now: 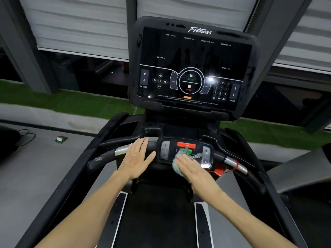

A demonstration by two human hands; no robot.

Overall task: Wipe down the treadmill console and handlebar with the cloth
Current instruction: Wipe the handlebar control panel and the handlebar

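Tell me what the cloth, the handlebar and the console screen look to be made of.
Cloth: soft woven or terry fabric, pale green and grey, with fuzzy, frayed-looking edges.
Handlebar: matte black grip, probably rubber or foam, with bright bands that look like polished metal.
Console screen: glossy black glass or plastic; it throws back a sharp glare.

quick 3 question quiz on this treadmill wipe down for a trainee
1. True or false: the left hand is open and holds no cloth.
2. The right hand presses the cloth on: A) the big screen B) the small button panel C) the belt
3. Fill in: the clip right of the panel is ___.
Key: 1 true; 2 B; 3 red.
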